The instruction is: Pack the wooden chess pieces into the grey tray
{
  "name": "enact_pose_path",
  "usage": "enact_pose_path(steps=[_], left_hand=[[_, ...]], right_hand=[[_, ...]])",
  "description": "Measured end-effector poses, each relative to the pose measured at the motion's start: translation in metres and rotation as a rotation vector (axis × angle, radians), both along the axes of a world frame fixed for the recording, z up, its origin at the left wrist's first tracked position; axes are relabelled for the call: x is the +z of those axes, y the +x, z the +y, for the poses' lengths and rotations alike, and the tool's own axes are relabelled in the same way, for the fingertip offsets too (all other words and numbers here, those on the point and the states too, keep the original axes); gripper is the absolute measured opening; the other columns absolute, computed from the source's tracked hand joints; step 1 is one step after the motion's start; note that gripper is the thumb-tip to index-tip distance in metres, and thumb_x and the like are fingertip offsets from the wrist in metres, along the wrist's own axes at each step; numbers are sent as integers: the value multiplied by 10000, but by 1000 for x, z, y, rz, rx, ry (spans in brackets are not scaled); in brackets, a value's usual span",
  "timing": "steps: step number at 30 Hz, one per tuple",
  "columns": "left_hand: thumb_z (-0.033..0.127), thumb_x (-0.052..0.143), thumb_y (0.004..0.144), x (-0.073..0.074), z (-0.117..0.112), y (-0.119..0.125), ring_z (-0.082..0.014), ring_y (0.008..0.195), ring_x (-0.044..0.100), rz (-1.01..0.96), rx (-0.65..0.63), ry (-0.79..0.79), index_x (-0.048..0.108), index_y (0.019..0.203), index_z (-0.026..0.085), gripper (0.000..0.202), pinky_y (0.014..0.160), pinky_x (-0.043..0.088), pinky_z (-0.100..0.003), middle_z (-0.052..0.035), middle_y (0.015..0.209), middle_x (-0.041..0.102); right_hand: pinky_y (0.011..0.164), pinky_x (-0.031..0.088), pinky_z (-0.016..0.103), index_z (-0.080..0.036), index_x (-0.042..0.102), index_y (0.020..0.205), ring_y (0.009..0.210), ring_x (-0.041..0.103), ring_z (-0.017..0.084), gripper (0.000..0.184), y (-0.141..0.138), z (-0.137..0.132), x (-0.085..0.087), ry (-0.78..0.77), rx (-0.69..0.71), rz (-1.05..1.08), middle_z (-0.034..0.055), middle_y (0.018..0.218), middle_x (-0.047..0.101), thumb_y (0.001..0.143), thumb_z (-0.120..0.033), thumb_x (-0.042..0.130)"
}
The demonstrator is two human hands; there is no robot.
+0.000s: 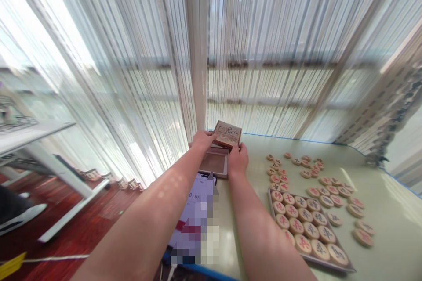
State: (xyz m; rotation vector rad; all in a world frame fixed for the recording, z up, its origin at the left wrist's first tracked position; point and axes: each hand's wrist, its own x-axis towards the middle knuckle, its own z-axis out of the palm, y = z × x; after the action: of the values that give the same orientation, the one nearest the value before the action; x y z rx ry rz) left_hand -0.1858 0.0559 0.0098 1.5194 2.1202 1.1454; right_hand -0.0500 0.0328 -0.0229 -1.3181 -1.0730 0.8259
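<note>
A brown box lid with dark printed writing is tilted up at the far edge of the table. My left hand grips its left side, fingers closed. At its lower right corner my right hand also holds on, the fingers wrapped round the edge. Just below the lid lies a shallow open box with a brown inside; my hands partly cover it. To the right, a shallow tray holds rows of round wooden Chinese chess pieces with red and black characters.
Many loose chess pieces lie scattered beyond and right of the tray on the pale green table. A phone with a lit screen lies by my left forearm. Sheer curtains hang behind. A white desk stands at left.
</note>
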Motion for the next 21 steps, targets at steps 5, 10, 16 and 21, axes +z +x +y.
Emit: enact_pose_path(steps=[5, 10, 16, 21], left_hand=[[446, 644, 618, 9, -32, 4, -234, 879, 597, -80, 136, 21, 681, 888, 216, 357, 723, 430, -317, -54, 879, 679], [461, 629, 625, 11, -63, 1, -219, 804, 605, -167, 165, 135, 688, 846, 176, 365, 682, 434, -299, -69, 816, 681], [515, 545, 675, 26, -106, 10, -202, 752, 598, -199, 258, 189, 682, 858, 167, 417, 656, 421, -289, -88, 854, 676], [454, 477, 742, 39, -161, 51, -179, 681, 581, -84, 185, 229, 685, 799, 159, 365, 611, 393, -266, -62, 739, 664]], right_hand=[[741, 442, 292, -99, 593, 990, 825, 591, 204, 440, 2, 6, -6, 7, -68, 205, 115, 938, 651, 693, -407, 493], [684, 451, 276, -108, 636, 857, 756, 591, 191, 333, -5, -12, 11, 38, -36, 226, 101, 835, 667, 657, -348, 521], [692, 458, 248, -121, 595, 933, 772, 583, 155, 348, -3, -68, 46, 204, 54, 263, 84, 904, 646, 696, -365, 519], [702, 455, 285, -123, 584, 974, 771, 564, 158, 374, 44, -118, 50, 397, 78, 91, 95, 949, 618, 742, -402, 496]])
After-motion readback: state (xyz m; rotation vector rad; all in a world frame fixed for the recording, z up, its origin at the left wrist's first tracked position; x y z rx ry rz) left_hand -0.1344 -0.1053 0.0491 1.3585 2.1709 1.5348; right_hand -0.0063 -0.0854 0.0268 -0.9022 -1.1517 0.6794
